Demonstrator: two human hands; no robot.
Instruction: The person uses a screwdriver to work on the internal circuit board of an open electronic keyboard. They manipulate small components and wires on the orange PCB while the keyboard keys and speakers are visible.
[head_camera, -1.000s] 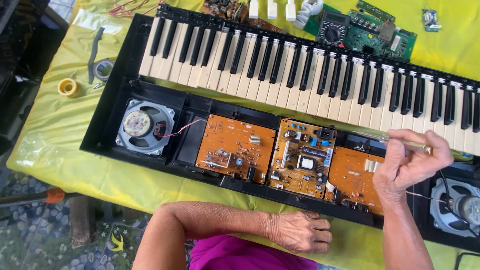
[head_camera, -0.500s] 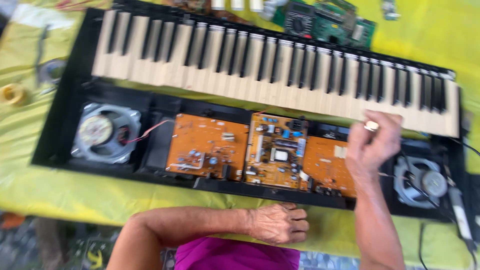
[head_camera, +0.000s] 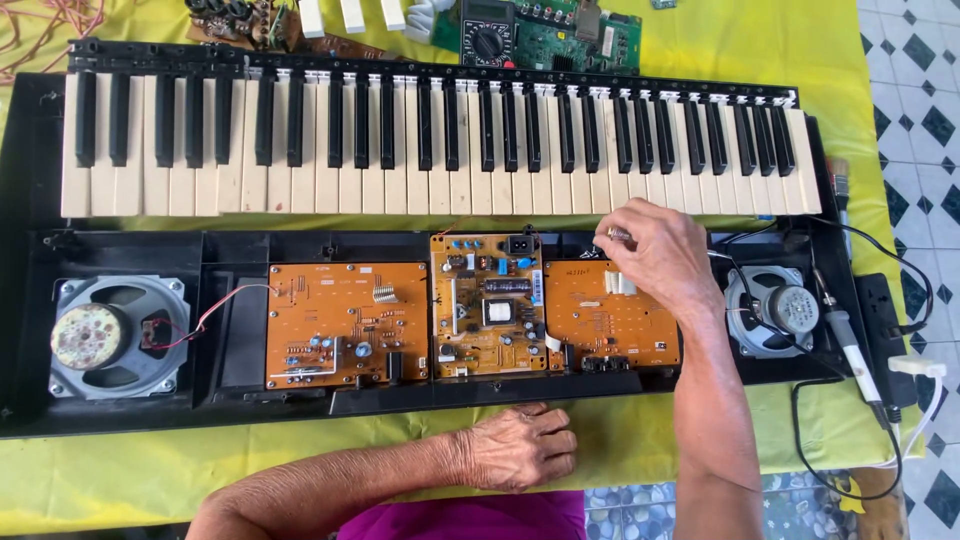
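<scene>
An opened electronic keyboard (head_camera: 30, 250) lies on a yellow-green cloth, its keys (head_camera: 430, 150) at the far side and orange circuit boards (head_camera: 345, 325) exposed in the black case. My right hand (head_camera: 660, 255) hovers over the right board (head_camera: 600, 320), fingers pinched on a small metal tool tip (head_camera: 615, 235). My left hand (head_camera: 520, 445) rests flat on the cloth at the case's near edge, fingers curled, holding nothing.
Speakers sit at both ends of the case (head_camera: 115, 335) (head_camera: 775, 310). A soldering iron (head_camera: 850, 345) with black cable lies at the right. A multimeter (head_camera: 485, 30) and green board (head_camera: 580, 35) lie beyond the keys. Tiled floor (head_camera: 915, 110) shows at right.
The view has shifted right and steadied, showing the whole keyboard. My right hand has moved lower, from the keys onto the right circuit board. The left hand stays put.
</scene>
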